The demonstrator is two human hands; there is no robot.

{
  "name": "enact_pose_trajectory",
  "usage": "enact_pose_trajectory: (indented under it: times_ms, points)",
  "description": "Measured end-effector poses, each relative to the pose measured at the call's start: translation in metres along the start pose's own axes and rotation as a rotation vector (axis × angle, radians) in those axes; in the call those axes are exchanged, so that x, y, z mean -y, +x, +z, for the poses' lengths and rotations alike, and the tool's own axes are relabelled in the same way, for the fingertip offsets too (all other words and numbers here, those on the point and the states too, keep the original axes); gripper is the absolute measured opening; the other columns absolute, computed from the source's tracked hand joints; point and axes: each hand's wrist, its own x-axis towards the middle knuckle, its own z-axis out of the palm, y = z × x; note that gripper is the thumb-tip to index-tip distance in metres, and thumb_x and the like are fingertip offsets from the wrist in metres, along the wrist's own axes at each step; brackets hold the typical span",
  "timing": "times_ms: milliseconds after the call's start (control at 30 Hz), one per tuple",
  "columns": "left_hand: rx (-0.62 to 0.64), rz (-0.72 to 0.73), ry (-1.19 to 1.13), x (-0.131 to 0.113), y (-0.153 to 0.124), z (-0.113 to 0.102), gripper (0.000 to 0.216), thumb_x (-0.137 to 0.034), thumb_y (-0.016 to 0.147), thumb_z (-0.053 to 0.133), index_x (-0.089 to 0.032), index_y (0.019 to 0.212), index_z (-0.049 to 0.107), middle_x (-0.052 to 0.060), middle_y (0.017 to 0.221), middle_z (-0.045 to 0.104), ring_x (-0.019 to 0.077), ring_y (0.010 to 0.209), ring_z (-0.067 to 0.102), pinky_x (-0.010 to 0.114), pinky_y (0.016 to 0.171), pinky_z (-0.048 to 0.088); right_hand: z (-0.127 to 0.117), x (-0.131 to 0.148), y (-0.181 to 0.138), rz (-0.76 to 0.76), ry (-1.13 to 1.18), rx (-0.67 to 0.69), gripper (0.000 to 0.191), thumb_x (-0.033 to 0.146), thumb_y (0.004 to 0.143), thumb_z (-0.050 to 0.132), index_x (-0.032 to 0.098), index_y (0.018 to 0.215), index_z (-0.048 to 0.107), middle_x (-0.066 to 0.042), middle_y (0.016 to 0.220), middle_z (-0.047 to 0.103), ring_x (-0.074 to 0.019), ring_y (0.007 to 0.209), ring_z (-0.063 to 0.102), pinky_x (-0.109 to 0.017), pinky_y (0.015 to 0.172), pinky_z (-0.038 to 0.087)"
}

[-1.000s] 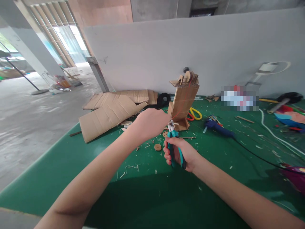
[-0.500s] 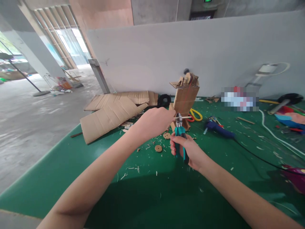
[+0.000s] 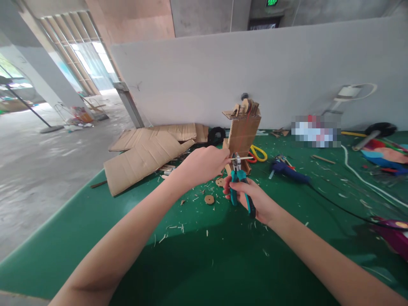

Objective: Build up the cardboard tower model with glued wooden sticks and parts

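Note:
My left hand (image 3: pixel 208 163) is closed on a thin pale wooden stick (image 3: pixel 246 158), which juts out to the right. My right hand (image 3: pixel 253 197) is wrapped round a pair of pliers (image 3: pixel 239 175) with teal and black handles. The pliers' metal jaws are at the stick, just right of my left fingertips; whether they press on it I cannot tell. Directly behind stands a cardboard structure (image 3: pixel 244 134), upright, with layered pieces on top. Two small cardboard discs lie below, one round disc (image 3: pixel 209 199) in plain sight and another disc (image 3: pixel 219 182) near the pliers.
Flat cardboard sheets (image 3: pixel 148 159) lie at the left back, beside a black coil (image 3: pixel 216 135). Yellow-handled scissors (image 3: pixel 259 154) rest behind the pliers. To the right are a blue glue gun (image 3: pixel 290 171) with its cord and a white cable (image 3: pixel 360 174). Scraps litter the green tabletop (image 3: pixel 191 263).
The pliers' handles have spread wider apart in my right hand. The whole view has shifted slightly, while both hands keep their places at the stick.

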Motion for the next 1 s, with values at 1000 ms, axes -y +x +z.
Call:
enact_pose_trajectory:
  times_ms: [1000]
  points:
    - [-0.064,-0.035,0.026,0.0038,-0.0034,-0.0036,0.030,-0.031,0.095,0.029,-0.015,0.095,0.055,0.005,0.072,0.062,0.0132,0.059,0.054,0.027,0.051,0.026,-0.0039,-0.0014,-0.0012,-0.072,-0.014,0.089,0.016,0.030,0.070,0.069,0.021,0.080,0.061,-0.002,0.086,0.057,-0.0155,0.078,0.054,-0.033,0.074,0.043]
